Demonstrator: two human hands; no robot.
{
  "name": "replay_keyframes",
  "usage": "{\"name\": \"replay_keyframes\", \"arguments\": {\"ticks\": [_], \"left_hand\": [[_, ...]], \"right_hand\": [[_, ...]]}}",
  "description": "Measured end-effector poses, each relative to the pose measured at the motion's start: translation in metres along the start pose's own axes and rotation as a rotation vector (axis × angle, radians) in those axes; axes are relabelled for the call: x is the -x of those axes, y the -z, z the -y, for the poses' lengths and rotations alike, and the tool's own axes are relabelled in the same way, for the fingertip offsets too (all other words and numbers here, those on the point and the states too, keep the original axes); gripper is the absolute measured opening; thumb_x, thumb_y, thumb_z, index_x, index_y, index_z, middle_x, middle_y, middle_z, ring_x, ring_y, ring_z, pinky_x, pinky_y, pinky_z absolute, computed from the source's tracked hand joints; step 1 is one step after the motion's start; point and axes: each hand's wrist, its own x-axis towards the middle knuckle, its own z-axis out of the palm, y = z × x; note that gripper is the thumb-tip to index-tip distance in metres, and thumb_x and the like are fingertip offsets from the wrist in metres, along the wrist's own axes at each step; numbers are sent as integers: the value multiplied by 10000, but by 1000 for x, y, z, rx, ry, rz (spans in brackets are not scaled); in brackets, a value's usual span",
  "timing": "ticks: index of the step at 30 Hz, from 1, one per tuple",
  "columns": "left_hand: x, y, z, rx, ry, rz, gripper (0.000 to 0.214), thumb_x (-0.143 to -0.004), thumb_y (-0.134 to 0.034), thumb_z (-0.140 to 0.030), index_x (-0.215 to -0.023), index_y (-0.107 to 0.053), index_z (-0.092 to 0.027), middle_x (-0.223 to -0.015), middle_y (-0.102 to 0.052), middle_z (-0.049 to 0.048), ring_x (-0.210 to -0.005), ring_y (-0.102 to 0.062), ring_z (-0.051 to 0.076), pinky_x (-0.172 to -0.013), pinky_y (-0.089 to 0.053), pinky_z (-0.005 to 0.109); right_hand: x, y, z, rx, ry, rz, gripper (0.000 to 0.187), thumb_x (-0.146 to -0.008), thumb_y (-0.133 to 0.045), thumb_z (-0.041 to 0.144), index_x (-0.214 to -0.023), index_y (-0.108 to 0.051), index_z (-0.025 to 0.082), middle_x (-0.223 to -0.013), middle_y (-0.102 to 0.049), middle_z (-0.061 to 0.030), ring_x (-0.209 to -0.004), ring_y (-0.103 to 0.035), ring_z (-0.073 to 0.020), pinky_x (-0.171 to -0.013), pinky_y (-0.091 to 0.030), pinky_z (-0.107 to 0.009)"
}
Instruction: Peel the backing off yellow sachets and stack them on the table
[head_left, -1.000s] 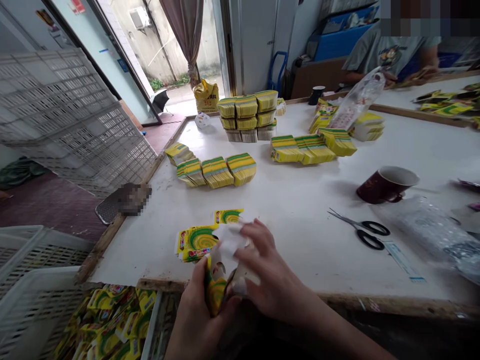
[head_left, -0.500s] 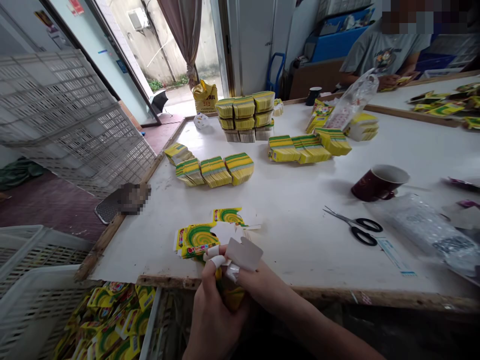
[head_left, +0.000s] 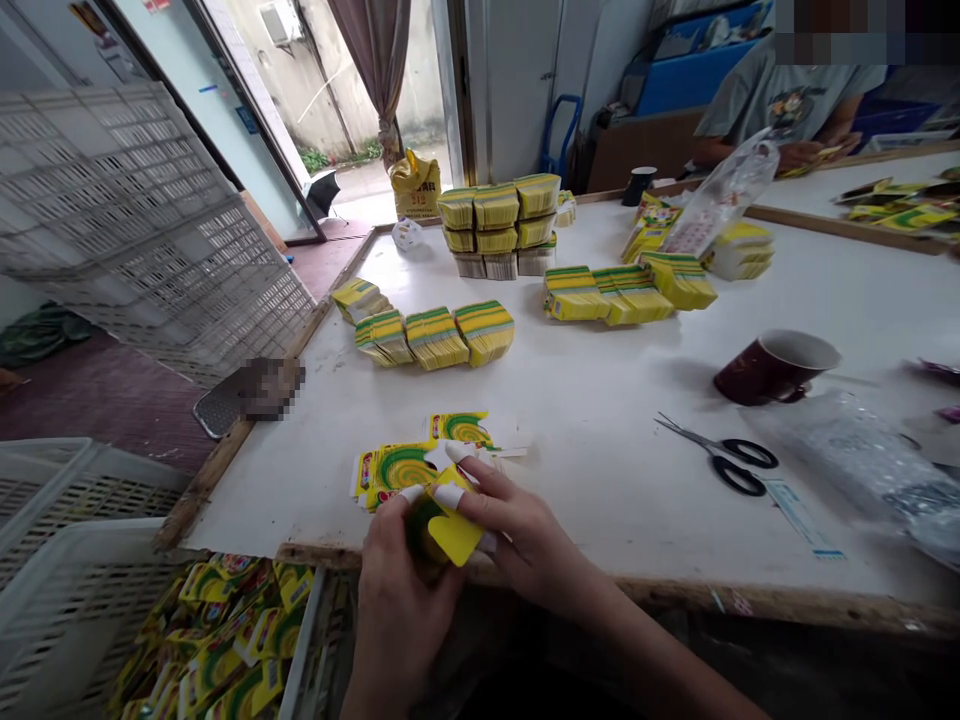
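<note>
Both my hands meet at the near edge of the white table [head_left: 600, 420] around a small yellow and green carton [head_left: 450, 535]. My left hand [head_left: 397, 600] grips it from below and behind. My right hand [head_left: 517, 535] pinches its top from the right, with white tape on the fingertips. Just beyond them lies a small pile of flat yellow and green carton blanks [head_left: 397, 470], with one more blank [head_left: 459, 428] behind it.
Bundles of flat cartons [head_left: 435, 335] and stacked bundles [head_left: 499, 225] lie farther back. A dark red mug [head_left: 772, 368], black-handled scissors [head_left: 724, 462] and a clear plastic bag [head_left: 870, 460] sit to the right. A white crate [head_left: 217, 650] of finished cartons stands low left. Another person [head_left: 787, 100] works at the far right.
The white inside flap seen half a second ago has been folded down; the carton now shows its yellow face. My hands have moved forward to the table edge.
</note>
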Motion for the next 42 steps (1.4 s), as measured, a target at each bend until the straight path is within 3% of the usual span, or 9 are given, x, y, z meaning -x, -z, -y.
{"name": "replay_keyframes", "arguments": {"ticks": [3, 10, 16, 19, 23, 27, 31, 38, 42], "left_hand": [[-2, 8, 4, -60, -35, 8, 568, -736, -683, -317, -1245, -465, -192, -1090, -662, 141, -970, -672, 318, -789, -575, 467], [-6, 19, 0, 39, 11, 73, 613, -737, -709, -423, -1253, -450, -217, -1058, -704, 88, -900, -702, 257, -774, -579, 371], [-2, 19, 0, 77, 62, -23, 625, -676, -745, -384, -1234, -513, -220, -1095, -695, 108, -968, -678, 308, -808, -564, 435], [-2, 27, 8, 366, 210, -203, 656, -641, -780, -456, -1205, -539, -225, -1169, -666, 105, -978, -678, 300, -814, -575, 427], [-11, 52, 23, 820, 434, -652, 619, -800, -469, -682, -1229, -513, -239, -1361, -547, 88, -1247, -543, 281, -1038, -466, 457], [-17, 56, 24, 1180, 735, -697, 605, -801, -401, -753, -1001, -516, -194, -1322, -532, 179, -1315, -470, 312, -1134, -348, 485], [-16, 37, 19, 1259, 747, -670, 464, -824, -529, -648, -961, -503, -205, -1279, -570, 149, -1282, -501, 293, -1142, -295, 544], [-13, 25, 15, 1206, 515, -664, 363, -880, -487, -574, -1026, -594, -259, -1261, -602, 30, -1269, -492, 237, -1078, -393, 414], [-13, 20, -17, 1248, 435, -534, 587, -853, -377, -697, -1210, -576, -276, -1234, -595, 34, -1159, -547, 264, -960, -496, 389]], "right_hand": [[-1, 8, -4, 125, -13, 168, 430, -879, -542, 88, -1284, -593, 224, -1529, -347, -160, -1351, -434, -275, -1040, -438, -387], [-16, 33, 5, 75, -36, 353, 241, -837, -650, 132, -1050, -697, 237, -1283, -558, -94, -1197, -562, -243, -986, -475, -348], [-6, 5, 8, 8, -121, 208, 737, -809, -659, 162, -1439, -275, 156, -1524, -280, -205, -1417, -295, -296, -1114, -341, -468], [-5, -3, 3, -119, -87, 149, 931, -788, -744, 282, -1487, -138, 178, -1508, -323, -204, -1376, -372, -283, -1093, -381, -442], [-19, -9, -10, 9, -125, -113, 569, -857, -636, 181, -1366, -382, 193, -1287, -570, -134, -1164, -553, -254, -1003, -456, -433], [-35, -23, -20, 372, -181, -36, 485, -813, -599, 48, -1280, -489, 114, -1166, -627, -154, -1086, -549, -297, -968, -452, -464], [-43, -34, -21, 505, -185, 66, 347, -812, -597, 51, -1150, -561, 119, -1080, -642, -143, -1004, -550, -305, -919, -457, -469], [-38, -29, -13, -53, -236, -109, 516, -712, -561, -29, -1149, -429, 214, -889, -561, -5, -779, -557, -167, -717, -487, -287], [-25, -34, 12, -472, -267, 52, 489, -730, -598, 47, -1135, -408, 243, -850, -528, 36, -665, -507, -108, -579, -424, -198]]}}
